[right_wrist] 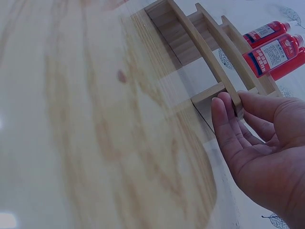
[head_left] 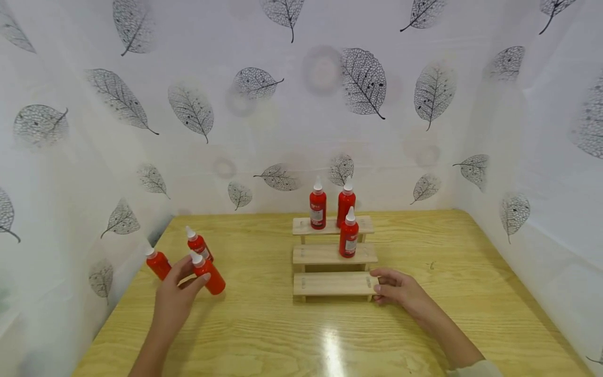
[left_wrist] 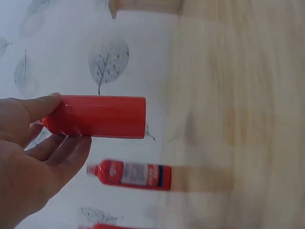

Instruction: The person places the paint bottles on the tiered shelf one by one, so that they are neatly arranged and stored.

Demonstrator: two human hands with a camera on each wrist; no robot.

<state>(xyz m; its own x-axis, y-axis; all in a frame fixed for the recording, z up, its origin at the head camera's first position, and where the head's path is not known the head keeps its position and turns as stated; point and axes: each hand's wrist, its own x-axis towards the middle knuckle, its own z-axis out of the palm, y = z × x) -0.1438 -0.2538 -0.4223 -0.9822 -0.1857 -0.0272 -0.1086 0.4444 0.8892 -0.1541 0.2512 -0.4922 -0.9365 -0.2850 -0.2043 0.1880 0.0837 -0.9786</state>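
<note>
My left hand (head_left: 171, 301) grips a red squeeze bottle (head_left: 214, 280) with a white nozzle near its top, thumb on one side and fingers on the other. In the left wrist view a gap shows between the base of this bottle (left_wrist: 102, 117) and the tabletop. Two more red bottles, one at the far left (head_left: 159, 265) and one behind (head_left: 201, 248), stand on the table beside that hand. At the right end of a three-step wooden stand (head_left: 330, 284), my right hand (head_left: 400, 293) pinches the lowest board between thumb and fingers.
Two red bottles, a left one (head_left: 317, 212) and a right one (head_left: 345, 203), stand on the stand's top step. Another bottle (head_left: 348, 241) is on the middle step, toward the right. White leaf-print sheets (head_left: 292, 120) enclose the wooden table (head_left: 254, 335) at the back and sides.
</note>
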